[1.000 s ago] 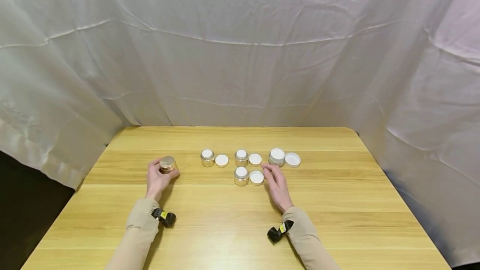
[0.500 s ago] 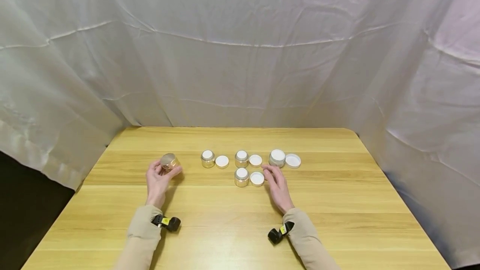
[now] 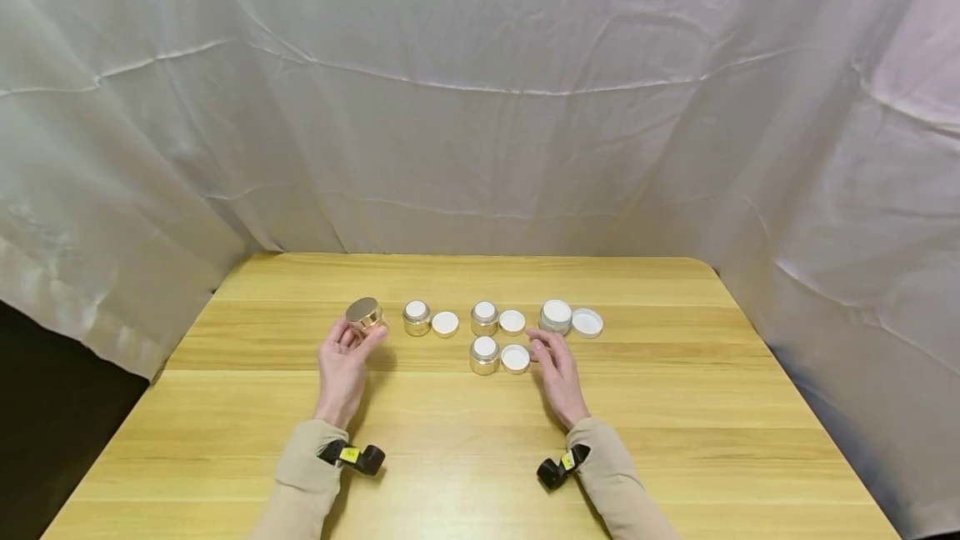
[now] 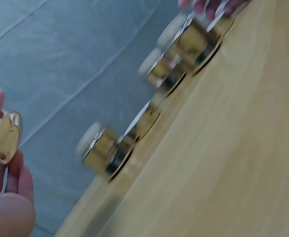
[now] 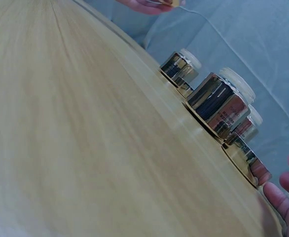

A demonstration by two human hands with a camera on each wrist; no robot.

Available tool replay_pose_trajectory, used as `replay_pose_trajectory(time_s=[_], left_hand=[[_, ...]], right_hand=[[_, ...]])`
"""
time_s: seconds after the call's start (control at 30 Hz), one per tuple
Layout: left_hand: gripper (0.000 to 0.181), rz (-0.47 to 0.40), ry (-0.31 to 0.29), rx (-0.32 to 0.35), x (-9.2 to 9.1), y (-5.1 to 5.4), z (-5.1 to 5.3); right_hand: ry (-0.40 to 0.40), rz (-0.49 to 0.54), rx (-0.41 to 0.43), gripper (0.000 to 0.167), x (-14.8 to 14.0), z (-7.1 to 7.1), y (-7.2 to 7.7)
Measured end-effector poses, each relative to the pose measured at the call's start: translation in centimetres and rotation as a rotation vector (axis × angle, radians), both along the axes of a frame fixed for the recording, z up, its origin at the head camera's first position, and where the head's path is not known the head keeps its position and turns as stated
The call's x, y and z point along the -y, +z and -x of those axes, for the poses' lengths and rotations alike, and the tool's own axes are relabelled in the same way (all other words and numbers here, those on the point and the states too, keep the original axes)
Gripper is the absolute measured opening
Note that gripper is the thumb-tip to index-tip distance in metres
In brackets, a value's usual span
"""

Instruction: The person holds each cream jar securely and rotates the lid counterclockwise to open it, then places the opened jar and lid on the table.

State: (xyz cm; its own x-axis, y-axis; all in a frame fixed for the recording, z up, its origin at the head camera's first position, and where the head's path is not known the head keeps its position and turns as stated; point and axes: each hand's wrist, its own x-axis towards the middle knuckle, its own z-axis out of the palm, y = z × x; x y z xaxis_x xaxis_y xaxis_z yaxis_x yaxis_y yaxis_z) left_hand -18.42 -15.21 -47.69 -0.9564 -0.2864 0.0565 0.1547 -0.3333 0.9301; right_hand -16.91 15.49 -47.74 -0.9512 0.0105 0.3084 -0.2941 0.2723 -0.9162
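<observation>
My left hand point(image 3: 342, 373) holds a gold jar point(image 3: 364, 314) between thumb and fingers, tilted and raised above the table, with its gold top up. In the left wrist view the jar point(image 4: 5, 138) shows a shiny round gold face. To its right stands an uncapped gold jar point(image 3: 416, 319) beside an upturned white-lined lid point(image 3: 445, 324). My right hand point(image 3: 561, 382) rests with loosely bent fingers, holding nothing, just right of the front lid point(image 3: 515, 358). In the right wrist view its fingertip is close to that lid point(image 5: 248, 160); contact cannot be told.
A front gold jar point(image 3: 484, 356) stands left of the front lid. Behind are another uncapped jar point(image 3: 484, 319) with its lid point(image 3: 512, 322), and a wider jar point(image 3: 556, 317) with its lid point(image 3: 587, 322). Grey curtains point(image 3: 480, 148) surround the wooden table point(image 3: 450, 457).
My left hand has lifted and tilted the gold jar and carried it right, toward the leftmost uncapped jar. My right hand has stayed in place.
</observation>
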Motion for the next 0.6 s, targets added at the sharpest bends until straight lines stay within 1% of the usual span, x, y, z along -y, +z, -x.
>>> replay_pose_trajectory(time_s=[0.07,0.17,0.23,0.33,0.47,0.6], left_hand=[[0.054,-0.06,-0.05,-0.038,-0.9,0.0,-0.2],[0.05,-0.166,-0.142,-0.098,-2.1,0.0,-0.6],[0.048,-0.228,-0.208,-0.136,-2.9,-0.1,-0.8],[0.047,-0.308,-0.314,-0.187,-3.9,-0.3,-1.0],[0.05,-0.392,-0.466,-0.243,-5.1,-0.6,-1.4],[0.05,-0.42,-0.597,-0.266,-6.2,-0.9,-1.7]], right_hand=[[-0.006,0.009,0.003,0.031,0.0,-0.1,0.0],[-0.023,0.022,0.0,0.03,-0.1,-0.2,0.1],[-0.04,0.036,-0.003,0.029,-0.1,-0.2,0.1],[-0.066,0.082,-0.026,0.027,-0.1,-0.1,0.0],[-0.109,0.193,-0.084,0.024,-0.3,0.6,-1.5],[-0.157,0.262,-0.181,0.02,-0.7,1.7,-3.3]])
